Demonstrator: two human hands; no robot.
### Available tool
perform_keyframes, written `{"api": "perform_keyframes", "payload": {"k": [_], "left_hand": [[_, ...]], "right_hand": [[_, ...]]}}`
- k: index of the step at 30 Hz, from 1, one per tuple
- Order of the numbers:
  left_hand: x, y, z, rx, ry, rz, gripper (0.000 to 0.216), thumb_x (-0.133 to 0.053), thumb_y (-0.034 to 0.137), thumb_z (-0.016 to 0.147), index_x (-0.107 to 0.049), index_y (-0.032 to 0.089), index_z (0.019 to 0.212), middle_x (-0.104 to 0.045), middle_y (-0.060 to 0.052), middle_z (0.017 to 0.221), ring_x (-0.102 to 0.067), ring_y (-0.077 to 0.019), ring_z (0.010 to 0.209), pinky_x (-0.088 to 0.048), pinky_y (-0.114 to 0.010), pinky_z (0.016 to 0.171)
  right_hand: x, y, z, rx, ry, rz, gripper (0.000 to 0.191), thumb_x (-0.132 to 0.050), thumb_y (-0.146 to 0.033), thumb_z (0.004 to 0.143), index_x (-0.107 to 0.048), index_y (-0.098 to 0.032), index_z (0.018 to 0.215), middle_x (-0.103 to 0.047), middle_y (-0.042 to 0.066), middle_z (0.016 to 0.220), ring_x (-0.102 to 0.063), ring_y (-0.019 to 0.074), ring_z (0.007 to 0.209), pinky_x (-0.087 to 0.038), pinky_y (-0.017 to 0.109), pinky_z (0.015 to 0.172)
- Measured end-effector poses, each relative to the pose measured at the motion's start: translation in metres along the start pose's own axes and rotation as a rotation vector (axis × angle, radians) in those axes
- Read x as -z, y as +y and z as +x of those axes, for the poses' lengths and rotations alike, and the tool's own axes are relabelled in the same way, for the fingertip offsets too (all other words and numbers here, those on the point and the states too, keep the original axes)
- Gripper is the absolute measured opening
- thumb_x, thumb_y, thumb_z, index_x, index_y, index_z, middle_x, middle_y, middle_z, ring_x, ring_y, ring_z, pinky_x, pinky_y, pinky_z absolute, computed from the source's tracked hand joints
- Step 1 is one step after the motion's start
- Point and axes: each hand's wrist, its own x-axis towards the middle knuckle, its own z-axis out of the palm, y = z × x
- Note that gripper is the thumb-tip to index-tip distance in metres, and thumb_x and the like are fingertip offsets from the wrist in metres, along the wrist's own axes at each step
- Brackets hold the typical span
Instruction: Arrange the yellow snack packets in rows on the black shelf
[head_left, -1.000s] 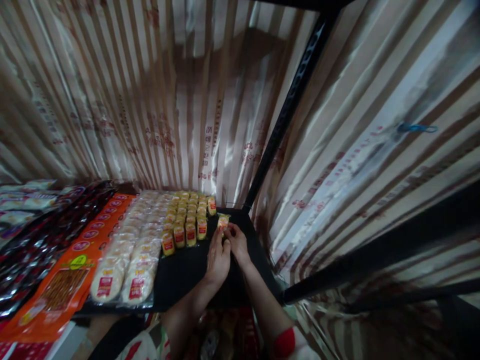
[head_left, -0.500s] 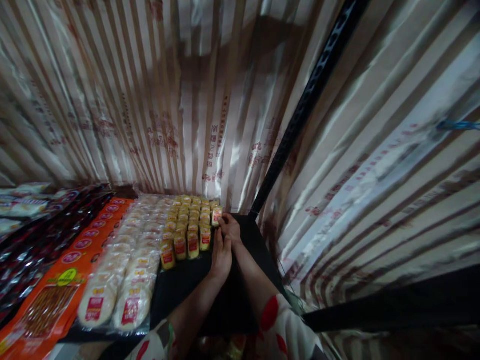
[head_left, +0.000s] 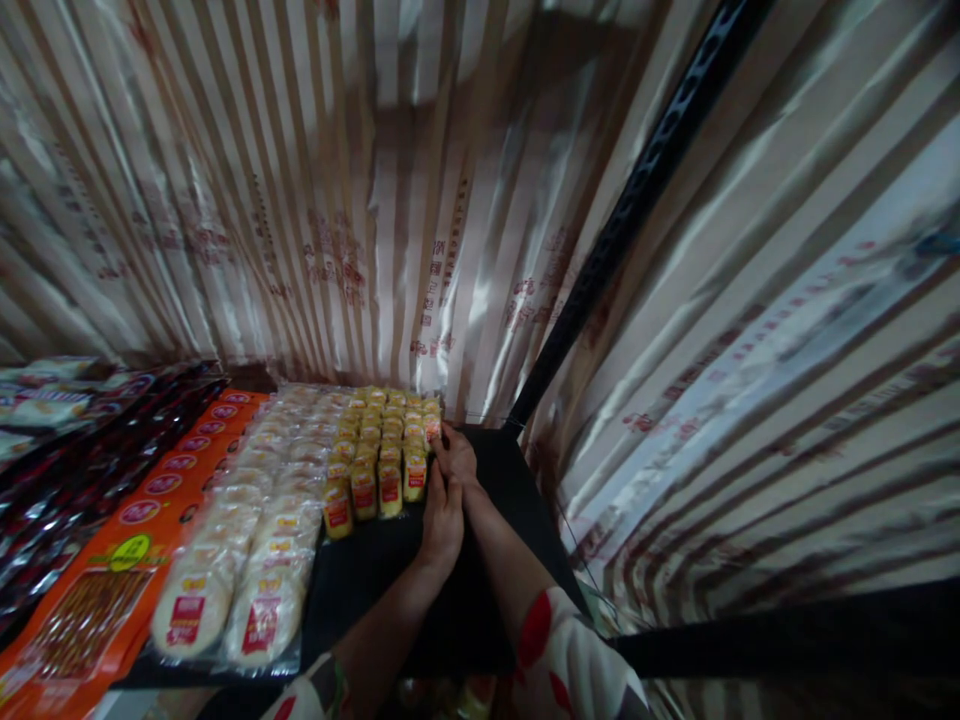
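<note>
Small yellow packaged cakes [head_left: 364, 490] with red labels stand in several tight rows on a black shelf [head_left: 480, 600]. My right hand [head_left: 457, 458] is at the right end of these rows, its fingers closed on a packaged cake [head_left: 433, 424] in the rightmost row. Just below and nearer to me, my left hand [head_left: 442, 520] has its fingers stretched forward, close beside the front cake [head_left: 415, 474]. Part of that rightmost row is hidden behind my fingers.
Left of the cakes lie two rows of clear-wrapped round flatbreads [head_left: 262, 615], then orange snack packs [head_left: 112, 570] and dark shiny packets [head_left: 67, 500]. A black slotted post [head_left: 600, 260] rises at the back right corner. Striped printed sheeting [head_left: 337, 200] hangs behind the shelf.
My right hand and the cake at its fingers have shifted slightly back, closer against the neighbouring row. My left hand stays near the same spot. The view has turned slightly.
</note>
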Motion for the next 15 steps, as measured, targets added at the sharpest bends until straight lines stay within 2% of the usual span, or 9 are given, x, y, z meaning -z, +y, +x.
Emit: {"api": "perform_keyframes", "payload": {"k": [6,10,15], "left_hand": [[-0.0001,-0.0029,0.0007,-0.011,0.009,0.003,0.055,-0.031,0.033,0.089,-0.028,0.006,0.137,-0.024,-0.015,0.147,-0.020,-0.0164,0.136,-0.014,-0.028,0.112],[-0.0015,-0.0040,0.0020,-0.013,0.028,0.002,0.052,-0.032,0.031,0.089,-0.032,0.008,0.135,-0.028,-0.013,0.146,-0.021,-0.0159,0.136,-0.015,-0.028,0.112],[-0.0022,-0.0008,0.0006,-0.005,0.020,0.030,0.052,-0.033,0.030,0.088,-0.033,0.007,0.135,-0.029,-0.014,0.145,-0.022,-0.0161,0.135,-0.016,-0.025,0.111]], "right_hand": [[-0.0069,0.0006,-0.0007,-0.009,0.082,0.119,0.032,-0.051,-0.030,0.079,-0.059,-0.019,0.108,-0.063,0.007,0.102,-0.057,0.0182,0.094,-0.044,0.029,0.084],[-0.0079,0.0006,-0.0011,-0.050,0.081,0.239,0.033,-0.052,-0.029,0.077,-0.054,-0.019,0.108,-0.064,0.005,0.097,-0.060,0.0172,0.084,-0.046,0.029,0.078],[-0.0081,0.0034,-0.0019,-0.078,0.117,0.278,0.023,-0.053,-0.032,0.074,-0.055,-0.020,0.093,-0.063,0.003,0.086,-0.059,0.0163,0.073,-0.046,0.029,0.071]]}}
